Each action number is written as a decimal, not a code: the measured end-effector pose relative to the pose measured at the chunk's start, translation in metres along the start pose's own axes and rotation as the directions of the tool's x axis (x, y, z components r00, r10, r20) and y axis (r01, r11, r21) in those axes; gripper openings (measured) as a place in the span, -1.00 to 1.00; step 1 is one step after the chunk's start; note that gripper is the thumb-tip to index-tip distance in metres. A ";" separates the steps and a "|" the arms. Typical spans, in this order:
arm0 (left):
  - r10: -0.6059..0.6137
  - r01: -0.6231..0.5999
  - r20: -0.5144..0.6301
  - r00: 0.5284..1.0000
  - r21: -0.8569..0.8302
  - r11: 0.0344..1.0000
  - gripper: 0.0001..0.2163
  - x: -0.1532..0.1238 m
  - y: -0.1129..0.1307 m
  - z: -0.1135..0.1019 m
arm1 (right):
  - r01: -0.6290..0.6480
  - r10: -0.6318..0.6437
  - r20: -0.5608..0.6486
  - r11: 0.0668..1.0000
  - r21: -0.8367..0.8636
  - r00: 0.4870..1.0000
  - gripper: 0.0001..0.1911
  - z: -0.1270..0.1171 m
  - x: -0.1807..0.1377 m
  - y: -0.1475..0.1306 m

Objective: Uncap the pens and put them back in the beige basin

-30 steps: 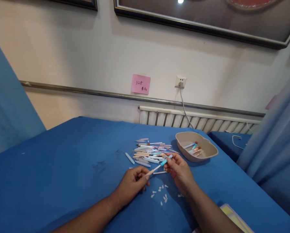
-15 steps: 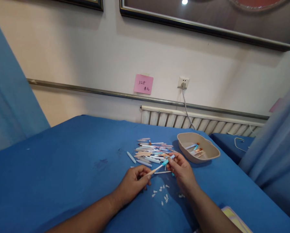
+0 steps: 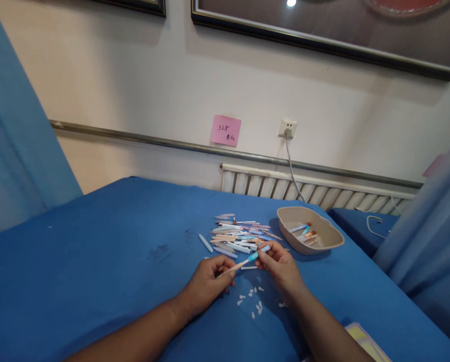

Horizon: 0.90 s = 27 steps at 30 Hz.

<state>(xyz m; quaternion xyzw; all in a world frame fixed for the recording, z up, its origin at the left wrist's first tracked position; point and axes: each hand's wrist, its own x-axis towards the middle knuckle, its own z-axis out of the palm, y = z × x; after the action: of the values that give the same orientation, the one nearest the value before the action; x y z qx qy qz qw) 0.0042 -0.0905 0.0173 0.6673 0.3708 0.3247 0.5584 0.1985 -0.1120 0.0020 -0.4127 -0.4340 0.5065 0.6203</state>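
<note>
My left hand (image 3: 212, 278) is closed around the peach-coloured, tapered end of a pen (image 3: 253, 256). The fingers of my right hand (image 3: 279, 264) pinch the pen's other end, a turquoise section with a pale blue and white piece. A short white rod shows between the peach and turquoise parts. Just beyond both hands lies a loose pile of pen parts (image 3: 228, 238) in pale blue, peach, white and grey. Several small white tips (image 3: 260, 305) are scattered on the blue cloth below my hands.
A beige bowl (image 3: 332, 238) with several assembled-looking pens stands right of the pile. The blue cloth (image 3: 107, 251) covers the table up to the wall and radiator (image 3: 266, 185). A yellow and lilac item (image 3: 364, 339) lies near right. Blue curtains (image 3: 24, 130) hang on both sides.
My right hand has shifted slightly down, and the white rod showing between the pen's peach and turquoise parts is shorter. My left hand keeps its hold. The view has shifted slightly.
</note>
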 end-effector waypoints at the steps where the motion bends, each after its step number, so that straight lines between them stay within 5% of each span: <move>1: 0.001 -0.001 0.000 1.000 0.003 1.000 -0.88 0.000 0.000 0.000 | -0.002 0.002 0.010 1.000 -0.007 1.000 -0.71 -0.001 0.000 0.000; 18: 0.011 -0.011 0.109 0.994 0.005 1.000 -0.66 0.002 -0.011 -0.001 | 0.026 -0.016 0.103 0.995 -0.096 0.995 -0.72 0.002 -0.003 -0.001; 27: -0.010 0.012 0.053 0.999 -0.037 0.999 -0.67 0.006 -0.014 -0.005 | 0.019 0.006 -0.197 0.992 0.127 0.980 -0.68 -0.010 0.002 -0.015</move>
<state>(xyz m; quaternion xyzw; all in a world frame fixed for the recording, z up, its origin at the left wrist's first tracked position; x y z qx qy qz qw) 0.0011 -0.0812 0.0041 0.6630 0.3532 0.3109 0.5823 0.2124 -0.1134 0.0140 -0.4187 -0.3384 0.4880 0.6871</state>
